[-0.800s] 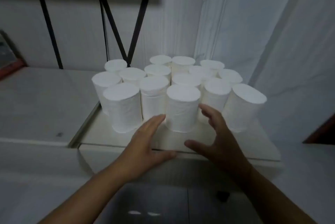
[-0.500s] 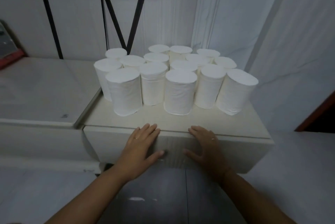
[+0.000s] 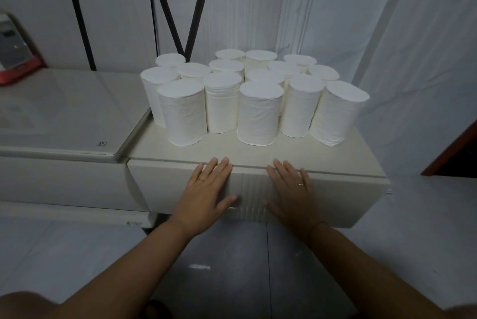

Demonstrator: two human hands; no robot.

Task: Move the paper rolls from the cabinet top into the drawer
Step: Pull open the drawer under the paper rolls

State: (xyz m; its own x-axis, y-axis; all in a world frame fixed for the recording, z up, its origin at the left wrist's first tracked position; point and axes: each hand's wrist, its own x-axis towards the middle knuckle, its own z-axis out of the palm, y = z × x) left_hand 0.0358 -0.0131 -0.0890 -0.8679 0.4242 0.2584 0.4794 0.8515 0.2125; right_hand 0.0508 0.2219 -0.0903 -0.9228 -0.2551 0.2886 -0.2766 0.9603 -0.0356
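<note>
Several white paper rolls [image 3: 259, 114] stand upright in a tight cluster on the cream cabinet top [image 3: 361, 161]. Below its front edge is the closed drawer front [image 3: 348, 197], with a ribbed strip in the middle. My left hand [image 3: 206, 189] lies flat on the drawer front left of the ribs, fingertips at the top seam. My right hand [image 3: 291, 189] lies flat on the drawer front right of the ribs. Both hands have spread fingers and hold nothing.
A second, wider cream cabinet [image 3: 59, 122] adjoins on the left. A red and grey object [image 3: 15, 55] leans at the far left. Black metal struts [image 3: 175, 8] run along the wall behind the rolls. White curtain [image 3: 387, 34] hangs at the right; tiled floor [image 3: 232, 267] lies below.
Both hands dropped from beside the front rolls on the cabinet top down onto the drawer front and now rest flat there. The view has tilted down slightly.
</note>
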